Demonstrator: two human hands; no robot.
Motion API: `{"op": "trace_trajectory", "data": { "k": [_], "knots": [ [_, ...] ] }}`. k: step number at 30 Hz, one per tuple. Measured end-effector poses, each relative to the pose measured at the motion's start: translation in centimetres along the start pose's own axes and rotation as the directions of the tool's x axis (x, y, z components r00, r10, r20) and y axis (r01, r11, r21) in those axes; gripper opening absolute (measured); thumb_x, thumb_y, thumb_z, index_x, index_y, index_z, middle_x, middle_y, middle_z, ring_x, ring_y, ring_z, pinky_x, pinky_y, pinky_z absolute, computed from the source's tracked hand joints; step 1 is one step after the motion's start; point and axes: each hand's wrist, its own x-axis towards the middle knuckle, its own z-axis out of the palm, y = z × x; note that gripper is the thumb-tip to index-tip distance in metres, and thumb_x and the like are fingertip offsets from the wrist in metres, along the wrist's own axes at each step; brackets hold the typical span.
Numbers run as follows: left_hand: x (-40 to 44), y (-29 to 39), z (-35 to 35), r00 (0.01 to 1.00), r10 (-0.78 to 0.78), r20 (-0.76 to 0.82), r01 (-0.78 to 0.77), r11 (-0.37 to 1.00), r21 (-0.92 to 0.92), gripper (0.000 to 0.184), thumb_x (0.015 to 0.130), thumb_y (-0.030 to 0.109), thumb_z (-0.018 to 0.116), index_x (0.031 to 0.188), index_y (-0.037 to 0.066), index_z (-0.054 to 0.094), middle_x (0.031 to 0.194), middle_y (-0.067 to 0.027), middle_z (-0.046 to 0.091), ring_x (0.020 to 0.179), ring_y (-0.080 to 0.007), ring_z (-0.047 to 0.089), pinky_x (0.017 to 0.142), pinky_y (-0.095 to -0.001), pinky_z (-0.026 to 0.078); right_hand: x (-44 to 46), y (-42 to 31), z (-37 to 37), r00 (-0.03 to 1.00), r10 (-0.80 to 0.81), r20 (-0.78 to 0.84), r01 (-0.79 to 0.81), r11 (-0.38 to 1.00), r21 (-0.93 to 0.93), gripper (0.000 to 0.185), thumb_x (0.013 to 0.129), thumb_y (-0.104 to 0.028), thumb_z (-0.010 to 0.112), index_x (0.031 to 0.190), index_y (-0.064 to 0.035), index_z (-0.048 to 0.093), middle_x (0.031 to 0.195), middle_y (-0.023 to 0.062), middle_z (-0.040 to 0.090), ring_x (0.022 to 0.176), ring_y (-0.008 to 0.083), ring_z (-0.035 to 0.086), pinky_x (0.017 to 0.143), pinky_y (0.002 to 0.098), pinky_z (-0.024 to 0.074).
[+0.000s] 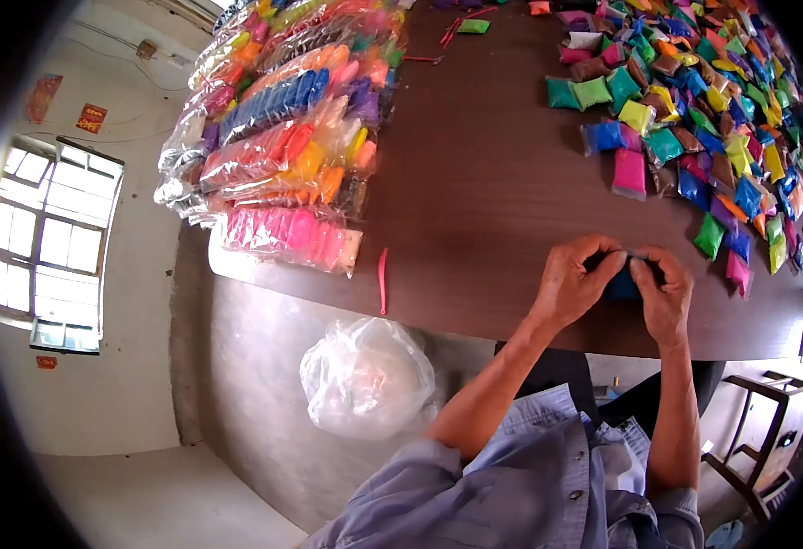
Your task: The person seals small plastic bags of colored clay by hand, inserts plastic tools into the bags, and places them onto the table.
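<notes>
Near the table's front edge, a small dark blue packet is held between my two hands, partly hidden by the fingers. My left hand is closed, thumb and fingertips pinching the packet's top edge on one side. On the other side, my right hand pinches the same edge, its thumb close to the left one. Just to the right lies a large spread of small coloured packets, among them a pink packet and a green packet.
Clear bags of coloured packets are stacked along the left of the brown table. A pink plastic stick lies by the front edge. Below, a translucent plastic bag rests on the floor, and a wooden stool stands at right.
</notes>
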Motion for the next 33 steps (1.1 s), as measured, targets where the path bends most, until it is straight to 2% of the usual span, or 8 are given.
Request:
{"op": "trace_trajectory", "data": {
  "k": [9,14,18,22,24,26,29,33],
  "knots": [
    [-0.2,-0.4,0.8,0.998,0.059,-0.036,-0.055,0.992,0.112,0.012,0.097,0.010,0.073,0.101,-0.001,0.072,0.081,-0.0109,0.071,0.072,-0.0123,0.063,0.065,-0.0296,0.050,0.2,-0.3,0.2,0.999,-0.030,-0.028,0.028,0.997,-0.070,0.011,0.096,-0.006,0.072,0.105,0.0009,0.071,0.093,0.0046,0.070,0.088,0.0124,0.062,0.081,0.0284,0.0505],
    [-0.5,0.8,0.3,0.989,-0.029,-0.148,0.029,1.000,0.000,0.013,0.097,0.010,0.074,0.105,0.000,0.072,0.084,-0.0068,0.072,0.073,-0.0090,0.062,0.066,-0.0274,0.051,0.3,-0.1,0.2,1.000,-0.022,0.009,0.022,0.992,-0.127,0.012,0.095,-0.005,0.072,0.106,0.0005,0.071,0.091,0.0087,0.071,0.084,0.0155,0.064,0.079,0.0299,0.0517],
    [-2.3,2.2,-2.7,0.973,0.051,-0.226,-0.030,0.995,0.095,0.014,0.097,0.010,0.075,0.108,0.001,0.073,0.088,-0.0039,0.071,0.075,-0.0066,0.062,0.069,-0.0268,0.054,0.3,-0.7,0.9,0.995,-0.096,-0.018,0.092,0.984,-0.151,0.013,0.094,-0.005,0.072,0.106,0.0004,0.072,0.092,0.0133,0.072,0.081,0.0191,0.067,0.077,0.0320,0.0535],
    [-4.8,1.9,-10.0,0.907,0.299,-0.298,-0.034,0.757,0.653,0.018,0.089,0.010,0.080,0.105,0.004,0.074,0.096,-0.0115,0.072,0.085,-0.0227,0.072,0.073,-0.0346,0.059,0.2,0.1,0.9,0.997,-0.072,-0.010,0.070,0.987,-0.143,0.013,0.094,-0.006,0.071,0.106,-0.0003,0.072,0.090,0.0147,0.071,0.082,0.0203,0.068,0.076,0.0333,0.0541],
    [-6.3,1.1,-13.5,0.855,0.404,-0.326,0.037,0.579,0.814,0.021,0.085,0.014,0.082,0.101,0.006,0.072,0.093,-0.0132,0.070,0.091,-0.0361,0.067,0.081,-0.0472,0.056,0.3,-0.4,0.9,0.993,-0.118,-0.011,0.116,0.984,-0.134,0.011,0.094,-0.006,0.070,0.104,-0.0004,0.071,0.090,0.0170,0.071,0.080,0.0267,0.070,0.073,0.0361,0.0539],
    [-7.8,1.0,-16.3,0.828,0.483,-0.285,0.113,0.355,0.928,0.023,0.084,0.017,0.083,0.101,0.007,0.072,0.096,-0.0131,0.070,0.096,-0.0374,0.065,0.084,-0.0500,0.054,0.2,-0.4,0.9,0.992,-0.126,-0.031,0.120,0.982,-0.143,0.010,0.094,-0.005,0.069,0.103,-0.0006,0.070,0.090,0.0182,0.070,0.079,0.0303,0.070,0.072,0.0370,0.0537],
    [-9.7,0.9,-18.4,0.850,0.311,-0.425,0.285,0.406,0.868,0.020,0.089,0.020,0.078,0.104,0.008,0.071,0.100,-0.0133,0.069,0.099,-0.0370,0.064,0.082,-0.0504,0.053,0.1,-0.8,1.0,0.985,-0.168,-0.049,0.157,0.971,-0.178,0.011,0.093,-0.005,0.069,0.103,-0.0016,0.070,0.092,0.0201,0.069,0.079,0.0373,0.068,0.071,0.0386,0.0535],
    [-10.0,-0.4,-20.3,0.819,0.310,-0.483,0.319,0.454,0.832,0.016,0.089,0.014,0.079,0.101,0.007,0.072,0.095,-0.0120,0.069,0.094,-0.0344,0.066,0.082,-0.0469,0.052,0.1,-0.9,0.9,0.983,-0.180,-0.045,0.167,0.964,-0.207,0.016,0.093,-0.005,0.069,0.109,-0.0037,0.070,0.095,0.0206,0.070,0.082,0.0390,0.069,0.071,0.0397,0.0541]
  ]
}}
